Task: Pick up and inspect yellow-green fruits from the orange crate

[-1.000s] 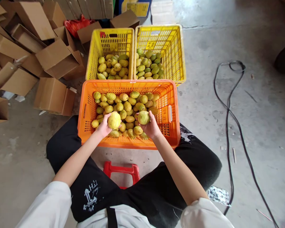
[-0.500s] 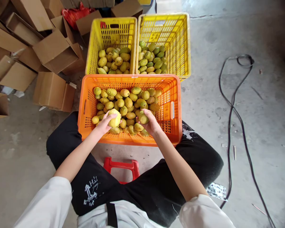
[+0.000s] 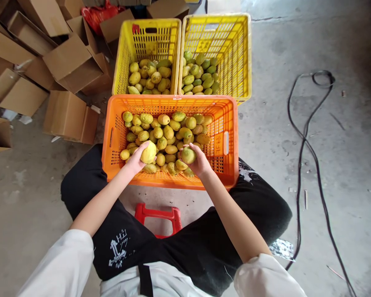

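My left hand [image 3: 137, 161] is closed around a pale yellow, slightly lumpy fruit [image 3: 149, 152] that looks like a small papaya. A greener, rounder-looking one [image 3: 188, 155] of the same sort sits in my right hand [image 3: 200, 162], its fingers curled about the far side. Both hands are over the near part of an orange plastic crate [image 3: 170, 181], apart from each other. Many oval yellow-green fruits [image 3: 168, 132] lie loose in that crate beneath them. The undersides of both held fruits are hidden.
Behind the orange crate stand a yellow crate [image 3: 123, 57] on the left and another yellow crate [image 3: 248, 62] on the right, both holding similar fruit. Cardboard boxes [image 3: 64, 113] pile up at left. A red stool [image 3: 159, 213] shows between my knees; a black cable [image 3: 317, 165] lies at right.
Both hands keep their fruit and stay over the orange crate. The left fruit has turned slightly in my fingers. The view has shifted a little, moving the crates slightly right and up.
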Tool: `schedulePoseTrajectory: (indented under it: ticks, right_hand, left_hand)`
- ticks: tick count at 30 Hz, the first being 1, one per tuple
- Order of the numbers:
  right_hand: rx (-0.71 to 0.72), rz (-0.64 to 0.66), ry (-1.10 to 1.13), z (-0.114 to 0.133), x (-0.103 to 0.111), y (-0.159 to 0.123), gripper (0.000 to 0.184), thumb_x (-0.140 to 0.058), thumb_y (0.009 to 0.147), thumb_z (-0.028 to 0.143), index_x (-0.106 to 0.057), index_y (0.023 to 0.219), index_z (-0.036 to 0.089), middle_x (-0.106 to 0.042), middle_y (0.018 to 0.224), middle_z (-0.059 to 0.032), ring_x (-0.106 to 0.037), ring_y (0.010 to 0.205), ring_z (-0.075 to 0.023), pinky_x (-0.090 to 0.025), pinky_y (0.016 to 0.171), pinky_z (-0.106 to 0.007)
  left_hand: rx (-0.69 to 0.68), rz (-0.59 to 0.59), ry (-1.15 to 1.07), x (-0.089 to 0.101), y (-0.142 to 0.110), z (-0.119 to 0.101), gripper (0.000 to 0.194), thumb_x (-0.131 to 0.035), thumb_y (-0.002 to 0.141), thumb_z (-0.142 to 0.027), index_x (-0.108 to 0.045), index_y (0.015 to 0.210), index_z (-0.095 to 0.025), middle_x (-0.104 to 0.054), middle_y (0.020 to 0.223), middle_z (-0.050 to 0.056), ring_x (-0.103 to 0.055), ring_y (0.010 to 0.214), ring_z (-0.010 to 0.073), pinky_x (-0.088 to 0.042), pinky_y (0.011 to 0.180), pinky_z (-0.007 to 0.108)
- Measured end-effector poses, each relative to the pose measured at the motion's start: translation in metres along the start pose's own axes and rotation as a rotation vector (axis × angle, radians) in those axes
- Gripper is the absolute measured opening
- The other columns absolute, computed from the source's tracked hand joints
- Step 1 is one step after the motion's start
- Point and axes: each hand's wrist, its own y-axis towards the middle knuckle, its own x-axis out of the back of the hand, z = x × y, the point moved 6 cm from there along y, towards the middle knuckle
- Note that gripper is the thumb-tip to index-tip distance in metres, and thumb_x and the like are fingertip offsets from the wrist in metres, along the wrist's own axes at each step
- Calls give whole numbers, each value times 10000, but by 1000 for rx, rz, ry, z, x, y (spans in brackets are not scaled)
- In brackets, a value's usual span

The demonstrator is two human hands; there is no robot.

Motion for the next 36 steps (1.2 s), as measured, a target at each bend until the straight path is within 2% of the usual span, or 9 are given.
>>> schedulePoseTrajectory:
  ticks: [4,7,10,16,18,22,25,30,36]
  right_hand:
    - [-44,-34,-10,-3,2,-1,453,-891,684,571,-601,872,279,-719,788,5,-755,780,-232,-585,500,-290]
    - [-23,-50,-46,-4,2,-3,523,-956,608,532,-573,863,282,-681,788,40,-737,731,-193,-598,526,-275]
    - [-6,-61,-74,-5,2,-4,546,-984,569,475,-575,870,275,-678,814,39,-729,737,-183,-625,575,-286]
    - [21,-53,15,-5,4,0,384,-881,694,490,-636,894,272,-707,810,0,-755,832,-244,-664,646,-358]
    - [6,-40,45,-6,6,2,373,-845,716,526,-662,922,276,-722,791,-9,-759,840,-257,-666,643,-373]
    - [-45,-27,30,-12,12,9,411,-753,768,637,-667,935,272,-741,748,-38,-770,837,-290,-651,606,-398]
    - [-67,-48,-25,-18,18,14,439,-708,791,691,-660,885,265,-752,732,-58,-775,836,-297,-631,586,-377]
    - [-70,-69,-56,-20,15,14,489,-713,784,744,-670,863,263,-764,772,-64,-773,845,-298,-646,609,-395]
    - [81,-69,-102,-8,5,4,456,-929,656,586,-679,855,261,-717,808,-13,-742,812,-244,-669,663,-369]
  left_hand:
    - [-53,71,36,-1,-3,0,339,-886,749,-254,-638,971,-188,-701,857,14,-740,917,218,-638,892,390]
    - [-64,103,29,0,-2,1,338,-871,745,-242,-635,981,-185,-707,861,19,-739,904,213,-642,888,381]
    - [-53,81,-3,3,1,1,330,-841,768,-283,-635,1013,-198,-713,864,22,-738,908,216,-649,859,363]
    - [-41,-58,-28,9,4,-4,211,-735,842,-313,-641,1005,-217,-715,867,17,-738,887,202,-639,787,296]
    - [-19,-44,-29,6,4,-4,203,-662,891,-365,-653,1016,-205,-730,890,38,-748,908,217,-639,788,309]
    - [17,27,-18,-1,3,-3,353,-587,927,-457,-683,1111,-171,-767,934,95,-765,938,264,-644,788,357]
    - [28,38,-14,-2,2,-2,403,-599,925,-485,-688,1139,-155,-779,938,118,-772,941,283,-648,794,381]
    - [7,59,10,1,3,-2,351,-730,883,-462,-661,1035,-154,-766,909,109,-774,930,277,-655,843,405]
    - [-55,137,14,4,6,-1,341,-839,790,-284,-654,1056,-178,-749,926,80,-752,987,260,-634,935,417]
